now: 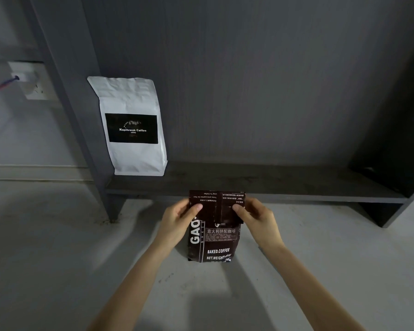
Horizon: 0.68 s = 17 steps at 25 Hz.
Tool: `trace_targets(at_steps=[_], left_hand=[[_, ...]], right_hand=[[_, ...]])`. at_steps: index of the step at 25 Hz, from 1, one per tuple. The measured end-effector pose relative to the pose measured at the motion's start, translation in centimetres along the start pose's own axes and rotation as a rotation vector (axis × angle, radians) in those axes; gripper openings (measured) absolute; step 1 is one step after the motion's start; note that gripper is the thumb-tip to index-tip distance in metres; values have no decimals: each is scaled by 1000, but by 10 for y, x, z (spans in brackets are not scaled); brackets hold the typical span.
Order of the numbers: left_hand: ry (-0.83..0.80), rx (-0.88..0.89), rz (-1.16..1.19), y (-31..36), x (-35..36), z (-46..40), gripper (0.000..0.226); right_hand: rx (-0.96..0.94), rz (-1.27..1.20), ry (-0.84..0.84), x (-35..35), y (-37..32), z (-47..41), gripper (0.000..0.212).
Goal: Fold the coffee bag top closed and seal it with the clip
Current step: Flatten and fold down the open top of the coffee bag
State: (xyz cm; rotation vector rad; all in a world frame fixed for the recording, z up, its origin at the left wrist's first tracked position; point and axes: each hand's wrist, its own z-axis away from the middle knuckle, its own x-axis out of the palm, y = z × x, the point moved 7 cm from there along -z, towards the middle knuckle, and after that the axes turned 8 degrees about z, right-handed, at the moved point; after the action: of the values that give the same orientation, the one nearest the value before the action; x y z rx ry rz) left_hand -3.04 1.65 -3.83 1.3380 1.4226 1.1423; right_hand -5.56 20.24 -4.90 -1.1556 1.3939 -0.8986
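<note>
The left thumb pressed on the front of the folded-over flap [216, 206] near its left edge, with the other fingers [181, 206] curled round behind, so the left hand [177, 223] was pinching the flap at that side. The right hand [257, 219] mirrored it: thumb flat on the flap near the right edge, remaining fingers wrapped behind the bag's side, pinching there too. Between the two thumbs the flap lay bent forward and down over the upper front of the dark coffee bag [213, 244], its printed text upside down; its lower edge hung uneven, lower at the right than at the left. The bag stood upright on the pale table [58, 259], its base touching the surface, its top fold line level with the front edge of a low dark shelf [273, 185] just behind it.

I could make out no clip anywhere in view.

Both forearms came in from the bottom of the frame and converged on the bag. The table to the left, right and in front of the bag showed bare surface, with shadows of the arms across it. On the shelf, well apart to the left, a white coffee bag [132, 127] with a black label leaned upright against the dark back panel [249, 80]; the rest of the shelf board to its right was open. A wall socket [28, 80] with a plugged-in cable sat at far left, beyond the shelf's upright post
</note>
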Motion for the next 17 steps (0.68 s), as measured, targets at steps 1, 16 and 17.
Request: trace_targets(at_steps=[1,16,17], left_hand=[[27,0,19,-2,0,0,14],[219,2,74,-29,-13,6,24],[272,0,61,-32,-16,4,20]], right_hand=[[3,-17,-18,1,3,2,20],[50,-15,103,1,24,0,16],[57,19,117,2,24,-3,15]])
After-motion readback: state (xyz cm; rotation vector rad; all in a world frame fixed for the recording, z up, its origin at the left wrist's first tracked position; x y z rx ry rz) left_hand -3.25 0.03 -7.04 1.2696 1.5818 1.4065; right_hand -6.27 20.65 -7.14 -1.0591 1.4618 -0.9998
